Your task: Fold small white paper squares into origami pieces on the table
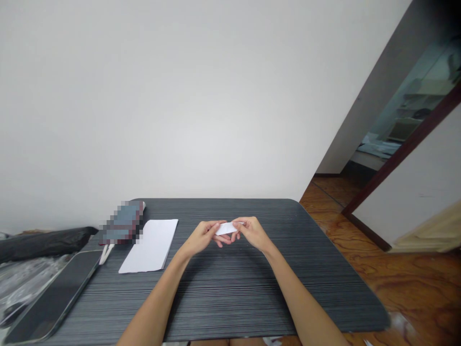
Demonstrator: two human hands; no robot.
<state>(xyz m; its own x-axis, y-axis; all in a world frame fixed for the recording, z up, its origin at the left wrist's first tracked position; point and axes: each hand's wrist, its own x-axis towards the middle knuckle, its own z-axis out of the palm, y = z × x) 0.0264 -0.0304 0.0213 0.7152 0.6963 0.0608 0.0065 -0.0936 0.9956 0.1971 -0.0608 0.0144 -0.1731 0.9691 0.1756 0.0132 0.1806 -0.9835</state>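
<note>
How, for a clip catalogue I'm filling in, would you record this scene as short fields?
Left hand: grips one end of a small white slip, probably paper
Right hand: grips its other end
Slip position: above the dark striped table
Left of hands: white paper sheets
Beside sheets: pixelated item, unidentifiable
Right of table: wood-grain floor

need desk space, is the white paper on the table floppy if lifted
The white paper probably sags if lifted by one corner, being broad and thin. Its visible edge thickness suggests several sheets, which might slide apart.
</note>
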